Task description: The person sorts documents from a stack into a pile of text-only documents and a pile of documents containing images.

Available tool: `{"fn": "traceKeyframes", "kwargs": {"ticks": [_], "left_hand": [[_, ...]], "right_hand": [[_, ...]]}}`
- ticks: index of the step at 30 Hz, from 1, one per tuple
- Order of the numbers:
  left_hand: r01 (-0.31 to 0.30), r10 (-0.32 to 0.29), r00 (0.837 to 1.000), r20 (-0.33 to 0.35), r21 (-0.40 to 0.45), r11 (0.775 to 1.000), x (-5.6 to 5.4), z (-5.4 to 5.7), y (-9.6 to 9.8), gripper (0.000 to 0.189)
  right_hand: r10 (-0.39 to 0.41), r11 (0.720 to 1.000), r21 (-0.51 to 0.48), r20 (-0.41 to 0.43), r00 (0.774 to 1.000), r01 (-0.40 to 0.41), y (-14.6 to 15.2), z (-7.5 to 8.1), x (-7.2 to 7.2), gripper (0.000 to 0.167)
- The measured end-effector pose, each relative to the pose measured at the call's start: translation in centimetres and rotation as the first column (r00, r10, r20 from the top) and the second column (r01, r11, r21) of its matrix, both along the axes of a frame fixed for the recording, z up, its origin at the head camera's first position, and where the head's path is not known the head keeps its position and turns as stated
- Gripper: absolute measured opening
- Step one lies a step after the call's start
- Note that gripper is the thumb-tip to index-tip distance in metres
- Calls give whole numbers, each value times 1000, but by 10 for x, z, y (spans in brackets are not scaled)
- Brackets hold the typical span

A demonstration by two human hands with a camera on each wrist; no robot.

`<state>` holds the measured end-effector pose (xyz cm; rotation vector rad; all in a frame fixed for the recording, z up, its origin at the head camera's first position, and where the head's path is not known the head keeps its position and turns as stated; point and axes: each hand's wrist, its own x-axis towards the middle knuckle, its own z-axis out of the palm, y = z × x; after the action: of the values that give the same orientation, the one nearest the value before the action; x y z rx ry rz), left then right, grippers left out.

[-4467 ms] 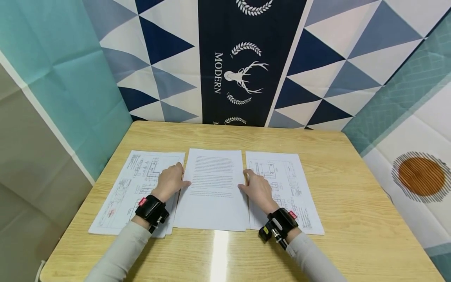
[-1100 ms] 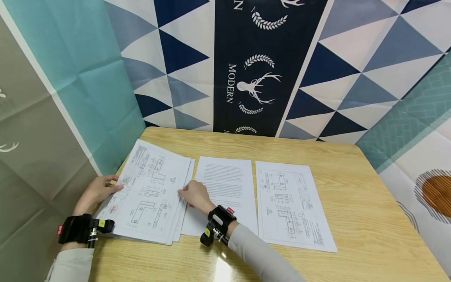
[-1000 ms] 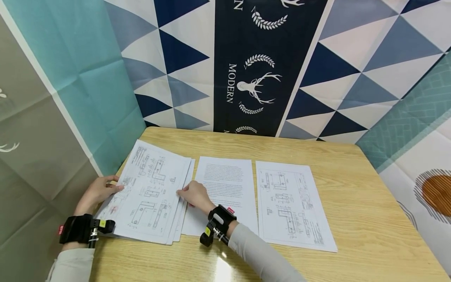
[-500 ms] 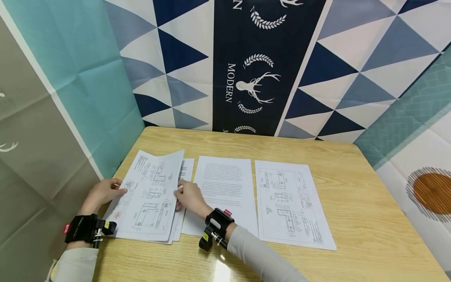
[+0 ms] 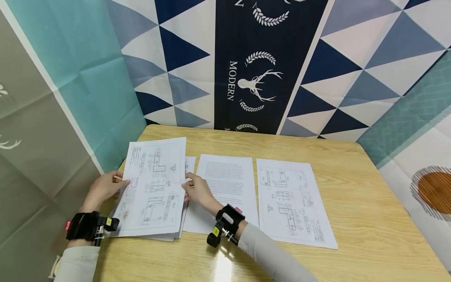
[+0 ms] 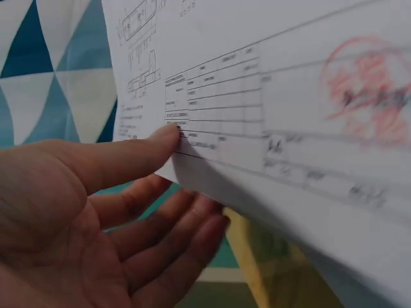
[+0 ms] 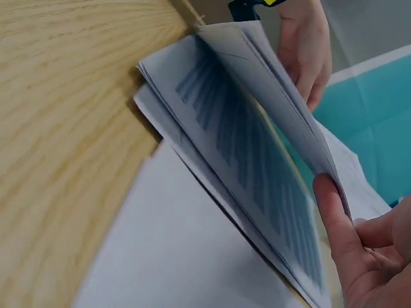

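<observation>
Pinching drawing sheets [image 5: 155, 184] by opposite sides with left hand [image 5: 105, 188] and right hand [image 5: 199, 190]; holding them above paper stack [image 5: 190, 163] near left edge of surface [image 5: 373, 219].

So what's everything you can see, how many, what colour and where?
Raised drawing sheets: several, white, left side
Paper pile: count unclear, white, beneath them
Text page: one showing, white, mid-table
Drawing page: one showing, white, right of that
Table: one, light wood, under papers
Wall coverings: several, blue, white, teal, beige, behind and beside table
Wrist cameras: two, black, one per wrist
Sleeves: two, light grey, on forearms
Left hand, right hand: one each, bare, pinching the raised sheets' edges
</observation>
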<state>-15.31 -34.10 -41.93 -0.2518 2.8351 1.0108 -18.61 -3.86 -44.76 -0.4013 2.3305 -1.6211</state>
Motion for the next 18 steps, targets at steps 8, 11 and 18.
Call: {"fn": "traceKeyframes", "kwargs": {"ticks": [8,11,18], "left_hand": [[90,-81,986,-146,56,994,-17,0,38,48],[127,-119,980,-159,42,991,-29,4,64,44],[278,-247,946,-209,133,951,-74,-6,150,42]], "right_hand": [[-61,996,64,-46,997,64,52,5,-13,34],[-130,988,79,-74,989,135,77,9,-19,33],[-288,946,113,-127,949,303,176,21,-22,40]]}}
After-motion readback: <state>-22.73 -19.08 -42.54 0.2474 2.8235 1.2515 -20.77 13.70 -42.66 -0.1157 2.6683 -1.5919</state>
